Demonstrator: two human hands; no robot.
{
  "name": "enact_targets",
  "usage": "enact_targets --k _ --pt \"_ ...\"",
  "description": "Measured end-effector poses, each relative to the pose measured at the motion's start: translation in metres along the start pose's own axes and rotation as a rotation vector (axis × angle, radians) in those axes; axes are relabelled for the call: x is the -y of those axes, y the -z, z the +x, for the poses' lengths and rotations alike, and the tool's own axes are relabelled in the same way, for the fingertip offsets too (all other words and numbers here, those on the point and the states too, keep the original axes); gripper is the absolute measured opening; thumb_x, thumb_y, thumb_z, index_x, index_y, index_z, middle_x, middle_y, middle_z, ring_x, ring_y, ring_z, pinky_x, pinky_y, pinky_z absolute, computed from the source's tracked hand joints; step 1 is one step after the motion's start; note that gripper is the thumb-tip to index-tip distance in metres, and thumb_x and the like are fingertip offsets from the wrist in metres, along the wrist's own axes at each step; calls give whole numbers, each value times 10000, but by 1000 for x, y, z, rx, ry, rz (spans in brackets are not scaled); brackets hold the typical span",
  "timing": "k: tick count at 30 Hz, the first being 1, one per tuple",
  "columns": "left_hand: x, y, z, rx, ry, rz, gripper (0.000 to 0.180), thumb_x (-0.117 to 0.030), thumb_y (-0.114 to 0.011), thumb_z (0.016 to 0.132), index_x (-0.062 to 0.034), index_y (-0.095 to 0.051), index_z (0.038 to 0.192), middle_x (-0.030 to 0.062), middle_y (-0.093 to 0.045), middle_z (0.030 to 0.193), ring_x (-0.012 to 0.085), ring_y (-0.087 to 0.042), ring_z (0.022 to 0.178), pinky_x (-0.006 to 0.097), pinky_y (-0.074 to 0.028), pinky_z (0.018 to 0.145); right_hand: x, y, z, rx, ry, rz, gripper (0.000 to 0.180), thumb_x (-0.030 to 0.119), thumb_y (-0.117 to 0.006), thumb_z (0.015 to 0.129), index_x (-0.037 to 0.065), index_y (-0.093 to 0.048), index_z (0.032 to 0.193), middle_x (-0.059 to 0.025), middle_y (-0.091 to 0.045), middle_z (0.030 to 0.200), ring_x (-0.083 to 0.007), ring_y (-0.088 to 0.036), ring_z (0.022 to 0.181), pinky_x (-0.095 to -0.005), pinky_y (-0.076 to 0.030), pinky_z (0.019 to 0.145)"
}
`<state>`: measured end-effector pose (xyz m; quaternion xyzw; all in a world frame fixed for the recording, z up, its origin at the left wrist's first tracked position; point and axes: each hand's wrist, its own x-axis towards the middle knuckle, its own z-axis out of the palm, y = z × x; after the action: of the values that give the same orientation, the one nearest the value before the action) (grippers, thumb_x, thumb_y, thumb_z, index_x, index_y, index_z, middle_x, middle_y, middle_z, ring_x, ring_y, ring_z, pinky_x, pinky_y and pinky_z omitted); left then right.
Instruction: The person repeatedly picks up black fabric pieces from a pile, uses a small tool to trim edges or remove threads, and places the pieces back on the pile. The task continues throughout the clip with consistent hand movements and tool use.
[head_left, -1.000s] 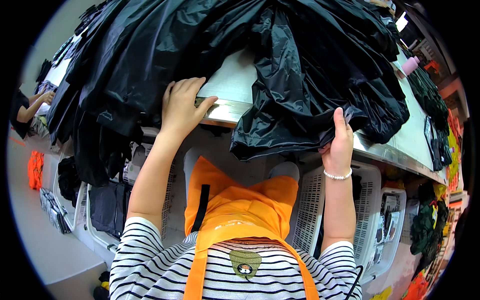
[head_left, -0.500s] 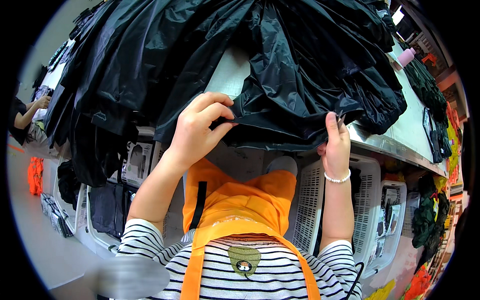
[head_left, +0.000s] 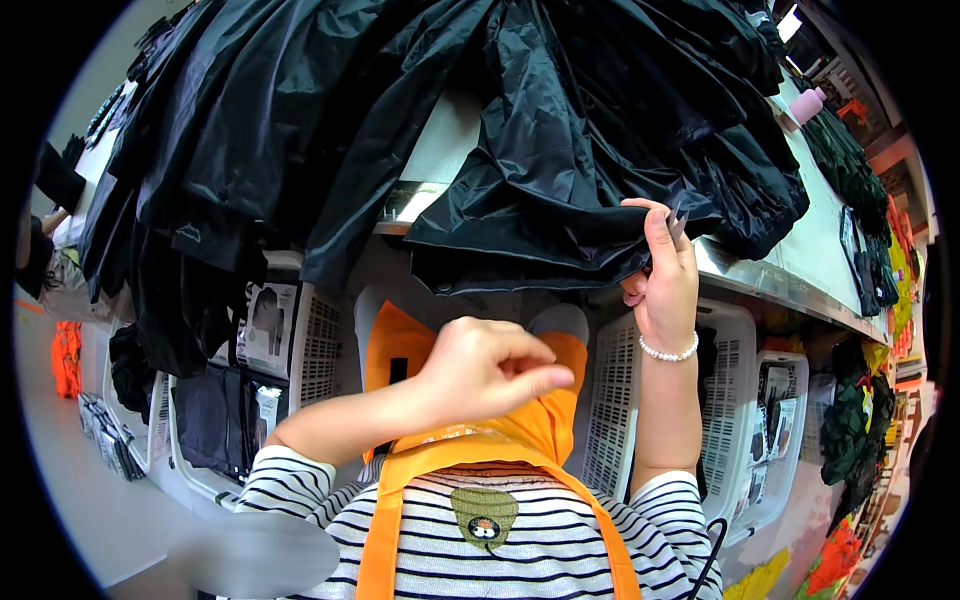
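Note:
A large heap of shiny black garments (head_left: 560,130) lies on a pale table (head_left: 450,150) and hangs over its front edge. My right hand (head_left: 662,270), with a pearl bracelet at the wrist, pinches the hem of one black garment at the table's edge. My left hand (head_left: 490,368) is loosely curled in front of my chest, below the hanging cloth, and holds nothing. An orange apron (head_left: 480,450) over a striped shirt fills the lower middle.
White slatted baskets (head_left: 620,420) stand under the table, some with packed dark goods (head_left: 215,420). More black garments (head_left: 180,200) hang at the left. Dark green clothes (head_left: 850,170) lie at the far right. Another person's arm (head_left: 45,215) shows at the far left.
My left hand let go of the black cloth and dropped down toward my chest. My right hand rose slightly and still pinches the hem.

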<state>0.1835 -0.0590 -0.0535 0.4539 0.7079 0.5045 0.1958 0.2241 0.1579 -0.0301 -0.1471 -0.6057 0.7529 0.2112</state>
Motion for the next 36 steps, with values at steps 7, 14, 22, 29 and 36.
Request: enact_targets --k 7,14,22,29,36 --pt "42 -19 12 -342 519 -845 298 -242 -691 873 46 -694 949 79 -700 855 87 -593 725 228 -485 673 -10 4 -12 37 -40 -20 265 293 -512 994 64 -624 1067 30 -597 742 6 -333 426 -152 -250 376" --pt "29 -15 10 -441 351 -787 92 -48 -698 836 -3 -701 916 41 -698 854 78 -625 763 221 -496 690 -2 1 -34 -166 578 -248 362 57 -688 858 27 -542 1188 -19 -545 1027 -1 -395 647 -147 -345 593" --pt "27 -20 9 -468 138 -691 115 -17 -694 831 35 -685 933 7 -691 860 48 -605 797 210 -497 702 5 -42 -60 265 650 -907 255 -42 -701 736 29 -674 979 -83 -653 945 -194 -654 645 -274 -533 597" --pt "36 -8 -1 -438 98 -681 110 -8 -662 869 44 -688 963 43 -701 914 79 -628 817 224 -513 751 -10 -25 -37 64 532 -983 97 5 -673 797 18 -630 883 -101 -641 856 -246 -618 617 -288 -494 563" --pt "38 1 -2 -454 -4 -436 103 -17 -627 888 48 -680 948 46 -692 850 72 -598 754 229 -482 694 12 -16 -28 -24 442 -795 122 -40 -635 834 8 -673 940 -62 -625 833 -105 -567 617 -215 -407 531"
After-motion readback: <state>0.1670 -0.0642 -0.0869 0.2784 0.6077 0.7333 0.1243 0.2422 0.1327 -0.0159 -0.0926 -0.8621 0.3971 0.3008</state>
